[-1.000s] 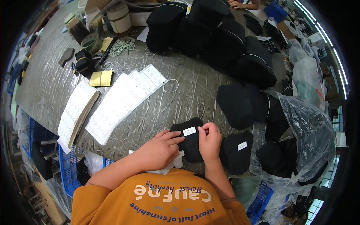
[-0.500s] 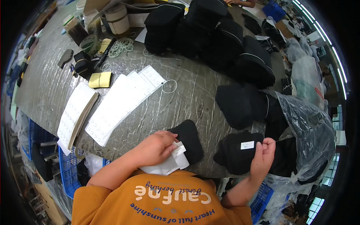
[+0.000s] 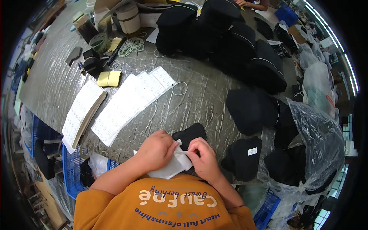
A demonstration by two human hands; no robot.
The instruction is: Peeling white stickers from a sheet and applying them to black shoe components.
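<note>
A folded white strip of label paper (image 3: 167, 171) lies close against my body at the table's near edge. My left hand (image 3: 155, 150) is closed on it, thumb pressed on top. From the right, my right hand (image 3: 204, 158) pinches the strip's upper edge between thumb and fingertips. Just beyond both hands a black fabric piece (image 3: 195, 131) lies on the table, partly covered by them. Farther right sits a stack of black fabric pieces (image 3: 239, 163) with a small white printed label (image 3: 252, 151) on its top.
Two batches of printed white sheets (image 3: 128, 103) lie to the left. Tied black bundles (image 3: 214, 42) are piled at the back, with another bundle (image 3: 251, 109) and clear plastic wrap (image 3: 316, 126) at right. Rubber bands (image 3: 131, 46) and jars stand far left. Another person's hand (image 3: 243, 4) shows at the top.
My right hand has left the labelled black stack and moved left to the white strip, which it now pinches. My left hand still holds the strip. The view has shifted slightly.
</note>
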